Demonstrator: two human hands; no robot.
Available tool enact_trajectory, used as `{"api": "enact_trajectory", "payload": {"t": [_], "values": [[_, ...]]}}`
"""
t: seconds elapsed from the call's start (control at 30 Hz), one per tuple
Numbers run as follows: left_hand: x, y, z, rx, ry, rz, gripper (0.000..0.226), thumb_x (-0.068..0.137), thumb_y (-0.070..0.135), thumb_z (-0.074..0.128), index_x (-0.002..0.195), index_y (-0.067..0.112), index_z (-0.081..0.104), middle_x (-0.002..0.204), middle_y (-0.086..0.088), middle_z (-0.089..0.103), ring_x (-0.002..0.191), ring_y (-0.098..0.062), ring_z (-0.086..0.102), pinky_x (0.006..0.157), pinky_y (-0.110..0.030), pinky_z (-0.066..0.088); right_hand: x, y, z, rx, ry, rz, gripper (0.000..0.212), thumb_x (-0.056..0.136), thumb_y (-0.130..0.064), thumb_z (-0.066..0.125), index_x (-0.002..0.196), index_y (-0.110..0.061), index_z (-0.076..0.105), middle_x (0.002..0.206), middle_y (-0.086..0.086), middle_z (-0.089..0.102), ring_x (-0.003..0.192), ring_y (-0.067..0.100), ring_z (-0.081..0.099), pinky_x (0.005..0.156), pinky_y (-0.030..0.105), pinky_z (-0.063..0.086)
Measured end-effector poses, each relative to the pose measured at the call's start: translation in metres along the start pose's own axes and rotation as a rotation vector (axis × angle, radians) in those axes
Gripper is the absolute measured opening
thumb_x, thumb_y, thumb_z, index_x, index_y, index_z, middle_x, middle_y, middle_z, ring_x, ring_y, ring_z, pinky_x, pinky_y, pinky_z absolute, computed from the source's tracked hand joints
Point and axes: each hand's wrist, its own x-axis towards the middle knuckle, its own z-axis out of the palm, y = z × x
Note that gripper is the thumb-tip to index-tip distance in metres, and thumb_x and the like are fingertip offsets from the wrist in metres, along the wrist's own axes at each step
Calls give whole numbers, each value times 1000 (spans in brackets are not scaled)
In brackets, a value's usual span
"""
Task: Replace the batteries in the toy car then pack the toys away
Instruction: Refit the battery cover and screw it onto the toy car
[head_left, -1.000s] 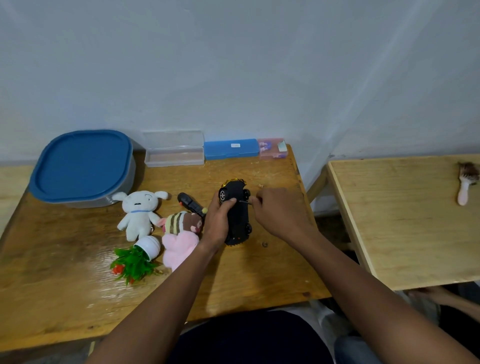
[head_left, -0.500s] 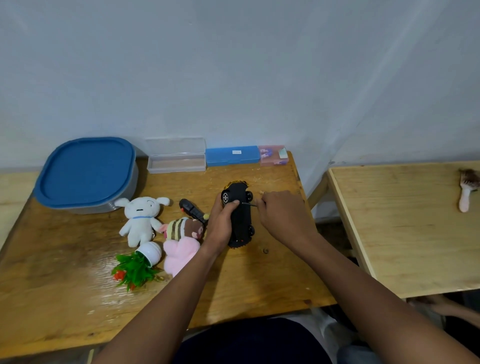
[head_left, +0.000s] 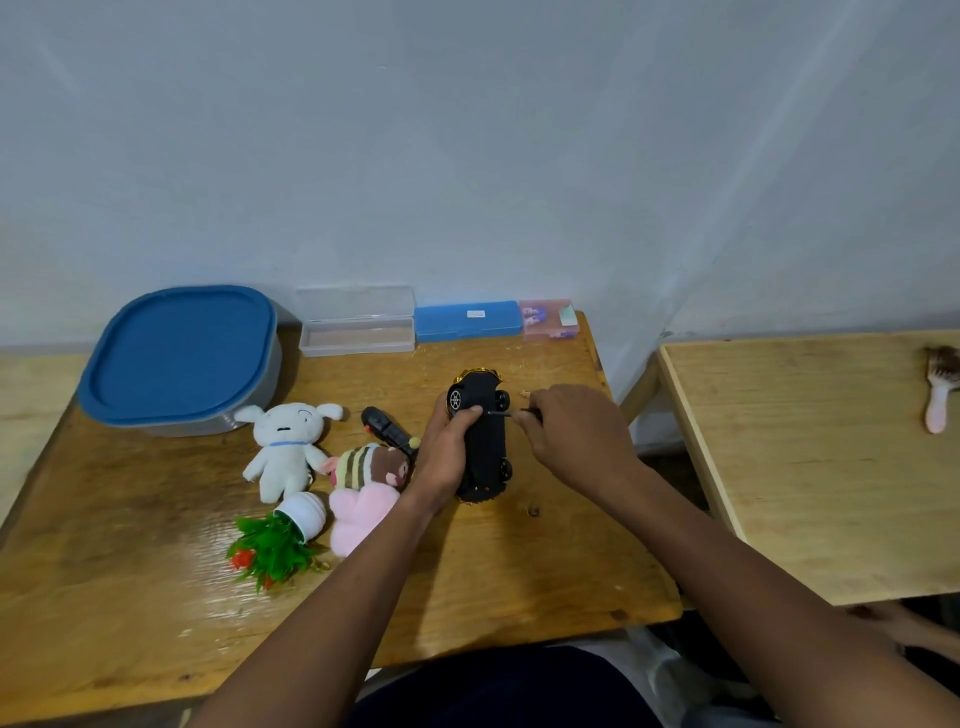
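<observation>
Two hands meet at the toy car (head_left: 480, 441), just right of centre in the frame: the left hand (head_left: 447, 452) wraps it and props it on its side, underside turned right, while the right hand (head_left: 574, 436) pinches a thin screwdriver (head_left: 506, 413) with its tip at the chassis. This looks like work on the battery-cover screw; next comes steady turning without slipping. The wooden table (head_left: 130, 597) also carries plush toys, with a lidded blue container (head_left: 179, 353) at upper left against a pale wall.
</observation>
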Motion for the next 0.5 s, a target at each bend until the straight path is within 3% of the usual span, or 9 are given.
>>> {"api": "enact_trajectory", "payload": {"t": [0.07, 0.2, 0.3, 0.43, 0.5], "values": [[0, 1, 0, 66, -21, -2, 29, 90, 42, 55, 119, 38, 56, 115, -8, 67, 104, -26, 66, 83, -43, 59, 0, 0, 4, 40, -54, 66, 47, 102, -46, 39, 76, -16, 64, 62, -4, 53, 58, 13, 53, 57, 33, 47], [-2, -1, 1, 136, -71, -24, 39, 86, 46, 55, 123, 35, 55, 112, -6, 69, 102, -25, 68, 90, -50, 57, 2, 1, 6, 67, -103, 117, 43, 101, -46, 41, 79, -17, 63, 65, -2, 54, 63, 17, 56, 59, 34, 48], [-3, 0, 1, 79, -54, -34, 34, 92, 40, 55, 125, 37, 53, 117, -7, 67, 104, -26, 67, 86, -44, 58, 1, -2, -3, 155, -106, 45, 17, 94, -40, 55, 92, -22, 56, 78, -6, 55, 73, 12, 53, 59, 27, 43], [-2, 6, -1, 46, -48, -29, 23, 101, 31, 51, 124, 36, 53, 119, -8, 65, 106, -26, 65, 81, -37, 58, 1, 0, -11, 205, -143, -24, 22, 87, -23, 67, 98, -28, 48, 93, -4, 52, 83, 14, 52, 67, 26, 48], [-1, 9, -2, 47, -54, -29, 22, 103, 27, 50, 123, 34, 53, 116, -10, 65, 103, -26, 66, 77, -34, 58, 2, 1, -13, 126, -82, -51, 11, 92, -31, 64, 97, -27, 55, 91, -6, 55, 82, 13, 53, 70, 27, 50]]}}
